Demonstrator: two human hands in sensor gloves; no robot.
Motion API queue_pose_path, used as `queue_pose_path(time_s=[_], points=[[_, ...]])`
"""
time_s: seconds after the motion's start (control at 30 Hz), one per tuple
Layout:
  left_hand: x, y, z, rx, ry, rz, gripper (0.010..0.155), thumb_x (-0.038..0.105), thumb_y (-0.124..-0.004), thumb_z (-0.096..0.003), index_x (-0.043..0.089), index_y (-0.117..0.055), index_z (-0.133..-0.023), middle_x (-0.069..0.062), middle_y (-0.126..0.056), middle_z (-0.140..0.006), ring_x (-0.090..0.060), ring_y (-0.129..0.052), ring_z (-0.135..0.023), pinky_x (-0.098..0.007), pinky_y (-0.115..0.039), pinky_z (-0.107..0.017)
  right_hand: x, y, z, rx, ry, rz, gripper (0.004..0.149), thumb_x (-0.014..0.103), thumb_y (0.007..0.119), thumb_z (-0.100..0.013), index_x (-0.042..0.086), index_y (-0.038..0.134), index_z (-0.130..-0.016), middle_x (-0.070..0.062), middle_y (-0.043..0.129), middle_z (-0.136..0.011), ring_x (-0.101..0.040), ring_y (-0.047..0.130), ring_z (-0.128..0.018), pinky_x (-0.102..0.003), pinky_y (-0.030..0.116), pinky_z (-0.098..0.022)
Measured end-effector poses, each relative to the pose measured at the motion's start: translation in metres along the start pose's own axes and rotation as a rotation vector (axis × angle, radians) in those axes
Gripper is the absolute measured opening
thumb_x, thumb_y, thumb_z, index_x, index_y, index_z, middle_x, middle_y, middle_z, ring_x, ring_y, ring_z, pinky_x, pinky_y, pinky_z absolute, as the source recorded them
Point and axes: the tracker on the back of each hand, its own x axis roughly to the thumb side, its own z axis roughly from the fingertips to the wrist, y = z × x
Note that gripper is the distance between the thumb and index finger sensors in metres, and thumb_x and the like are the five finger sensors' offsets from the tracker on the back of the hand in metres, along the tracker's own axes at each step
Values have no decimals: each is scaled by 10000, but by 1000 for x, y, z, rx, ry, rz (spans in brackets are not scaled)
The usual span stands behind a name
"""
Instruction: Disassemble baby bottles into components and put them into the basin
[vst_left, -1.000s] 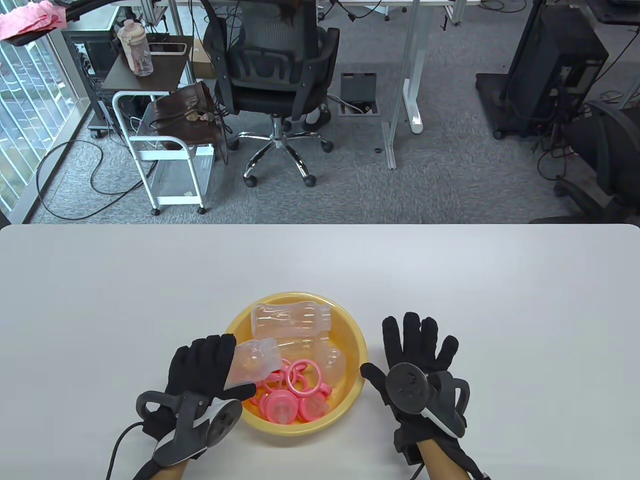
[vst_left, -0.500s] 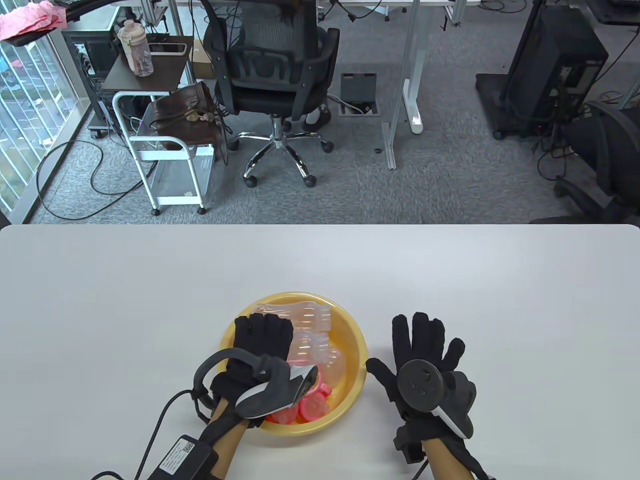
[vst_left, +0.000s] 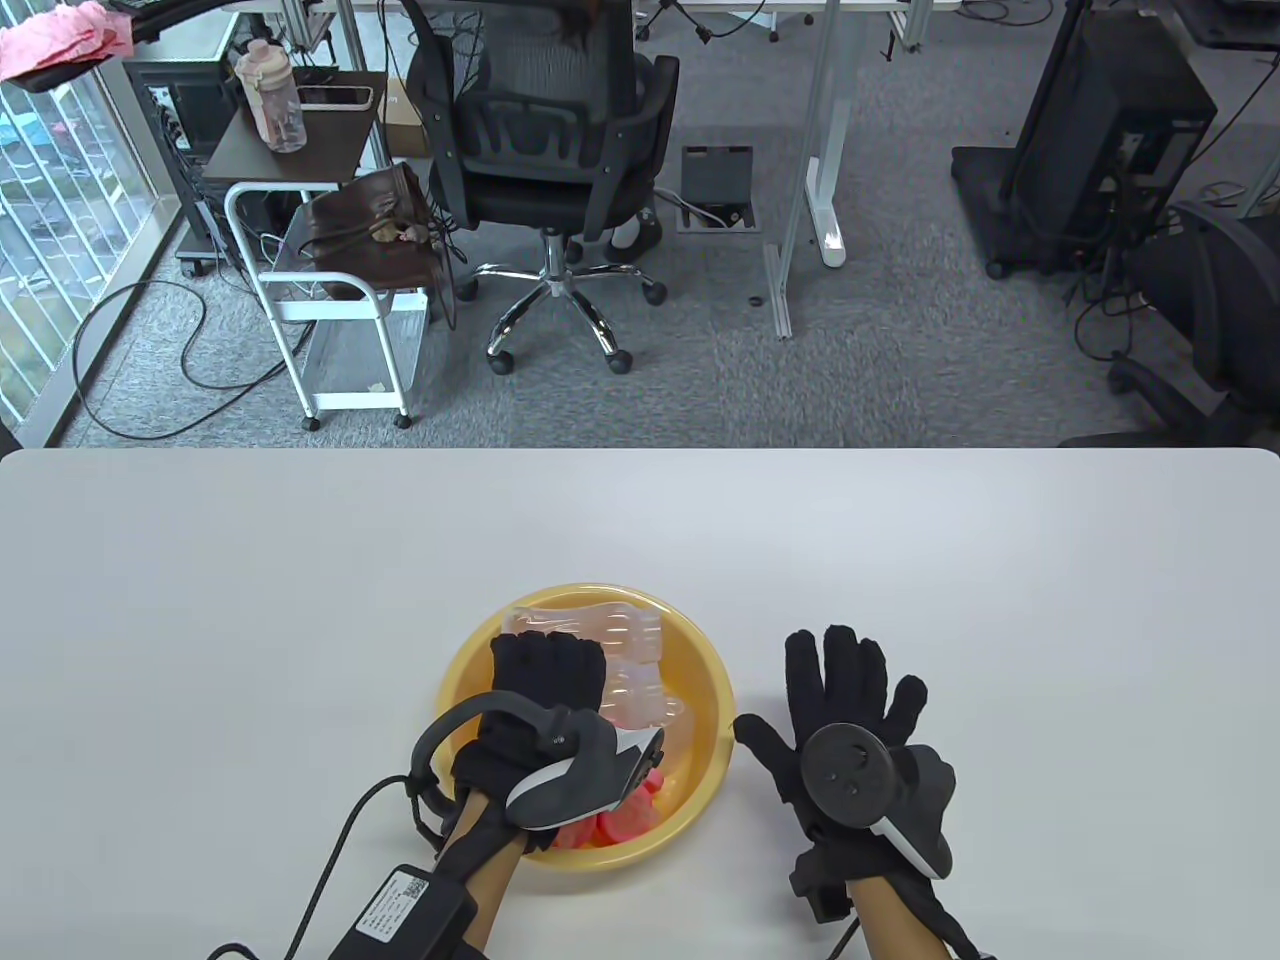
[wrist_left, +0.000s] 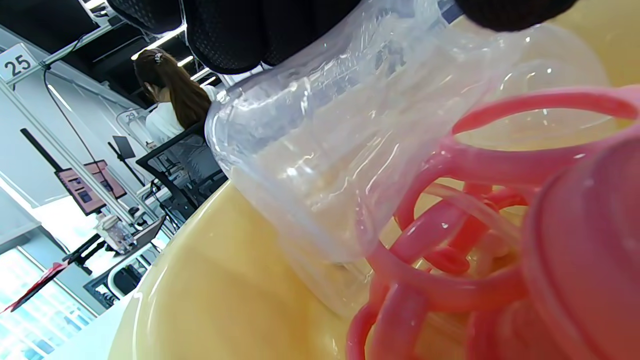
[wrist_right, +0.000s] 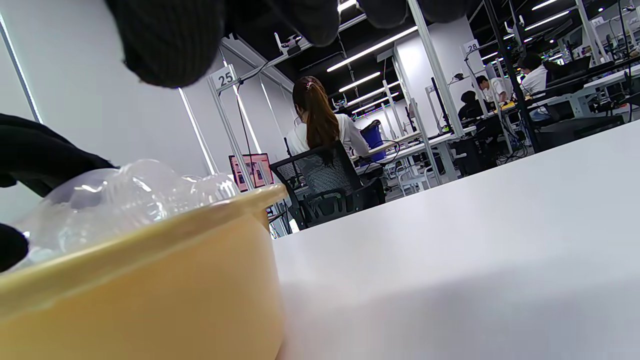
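White table, pale matte top, rounded far corners.
Yellow basin sits on it near the front edge, about mid-width. Right hand lies flat on the top just right of the basin, fingers spread, apart from the rim. A black box on a cable rests at the front edge, left of the basin.

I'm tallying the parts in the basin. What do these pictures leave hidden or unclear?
- Table view: left hand and tracker hide most pink parts in the yellow basin.
- Left wrist view: clear bottle cut off at the top by fingers; its grip is unclear.
- Right wrist view: the basin wall hides its contents.
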Motion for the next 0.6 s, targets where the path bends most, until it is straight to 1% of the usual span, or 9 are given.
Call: queue_pose_path(time_s=[0.27, 0.4, 0.5, 0.6], points=[[-9, 4, 6, 29, -7, 11, 961, 706, -593, -367, 150, -502, -1145, -151, -603, -1148, -389, -693, -1068, -629, -525, -788, 1, 1, 0, 27, -11, 8, 834, 553, 679, -537, 139, 340, -1177, -295, 201, -1193, -631, 272, -1081, -826, 129, -670], [-20, 4, 13, 58, -4, 34, 1005, 717, -572, -356, 122, -445, -1156, -168, -557, -1162, -408, -644, -1088, -624, -477, -805, 4, 4, 0, 56, -50, 4, 836, 552, 681, -535, 142, 338, -1178, -292, 194, -1194, -627, 257, -1084, -821, 118, -671], [-32, 1, 22, 105, 7, 62, 1018, 722, -565, -349, 114, -431, -1155, -175, -537, -1168, -418, -613, -1102, -624, -449, -810, 8, 8, -1, 97, -105, 0, 834, 550, 681, -536, 143, 337, -1178, -292, 185, -1194, -626, 242, -1084, -817, 113, -672], [-45, -5, 30, 114, 27, 73, 1017, 728, -557, -346, 120, -431, -1152, -174, -523, -1174, -423, -593, -1112, -633, -431, -811, 14, 11, 0, 125, -148, 23, 833, 551, 679, -536, 146, 335, -1178, -292, 181, -1193, -626, 240, -1083, -816, 114, -673]])
